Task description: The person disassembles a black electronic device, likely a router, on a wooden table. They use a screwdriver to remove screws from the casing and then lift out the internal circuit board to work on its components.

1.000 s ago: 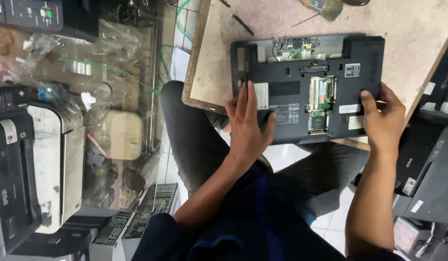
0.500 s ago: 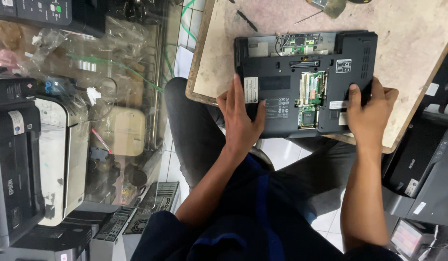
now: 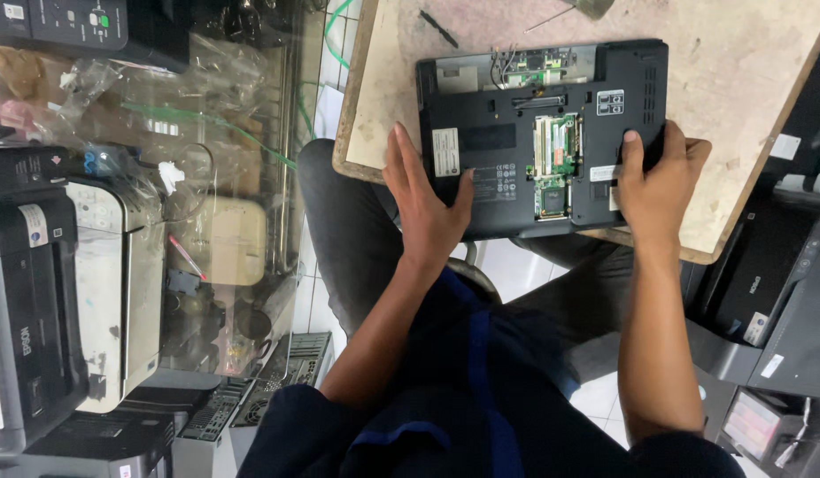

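A black laptop [image 3: 543, 137] lies bottom side up on a worn wooden tabletop [image 3: 746, 80], close to its near edge. Part of the base cover is off: a green circuit board [image 3: 556, 164] shows in the middle opening, and loose wires [image 3: 503, 62] sit at the far open bay. The left hand [image 3: 423, 199] rests flat on the laptop's near left corner, fingers [image 3: 401, 155] spread and extended, gripping nothing. The right hand [image 3: 658, 181] clasps the near right corner, fingers [image 3: 631, 155] curled over the edge and closed on the casing. A small dark tool [image 3: 438, 28] lies on the tabletop beyond the laptop, apart from it. The person sits with dark trousers under the tabletop edge. To the left stand a white printer [image 3: 118, 292] and a black printer [image 3: 25, 327], with clear plastic bags [image 3: 162, 97] piled behind. Another black printer [image 3: 764, 283] stands at the right.
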